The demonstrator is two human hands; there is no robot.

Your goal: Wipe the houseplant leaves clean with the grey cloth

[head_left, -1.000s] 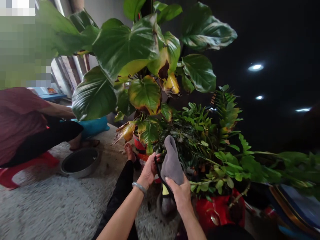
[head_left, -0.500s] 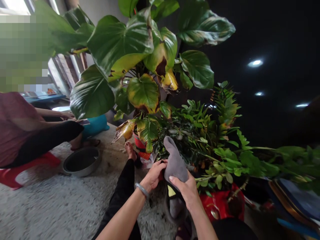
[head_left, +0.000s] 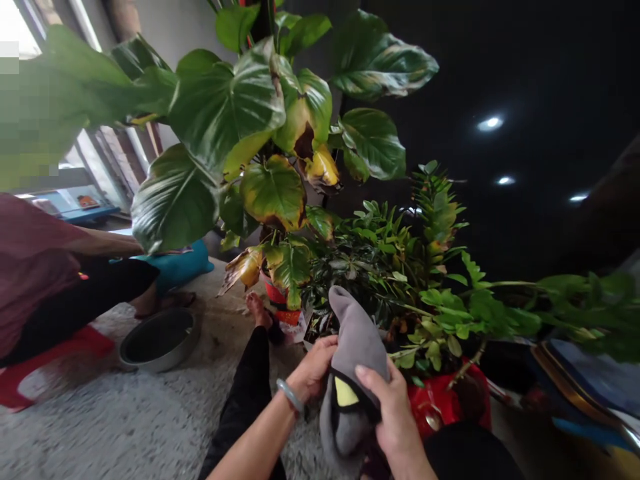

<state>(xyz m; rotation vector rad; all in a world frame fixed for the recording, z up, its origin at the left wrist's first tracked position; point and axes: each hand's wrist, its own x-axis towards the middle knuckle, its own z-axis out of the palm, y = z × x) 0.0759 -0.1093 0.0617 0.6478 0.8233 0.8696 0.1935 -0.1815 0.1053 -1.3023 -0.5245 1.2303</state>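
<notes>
A soft grey cloth (head_left: 357, 340) with dark edging and a yellow patch showing at a fold is bunched between my two hands. Its top end rises to a bent point, and the rest hangs over my knees. My left hand (head_left: 316, 367), with a pale bangle at the wrist, has its fingers closed on the cloth's left edge. Gripping the right side is my right hand (head_left: 393, 400), its thumb pressed on top and its other fingers hidden behind. Just beyond the cloth stand dark green leafy plants (head_left: 350, 267).
A large-leaved plant (head_left: 225, 113) with yellowing leaves rises ahead from a red pot (head_left: 275, 292). Another red pot (head_left: 440, 407) sits by my right knee. On the left, a person (head_left: 40, 267) sits on a red stool (head_left: 55, 360) near a basin of water (head_left: 157, 340).
The cloth has been turned so more of its yellow patch shows, and its lower part is gathered up. My right hand has shifted slightly down and right. The view has swung a little.
</notes>
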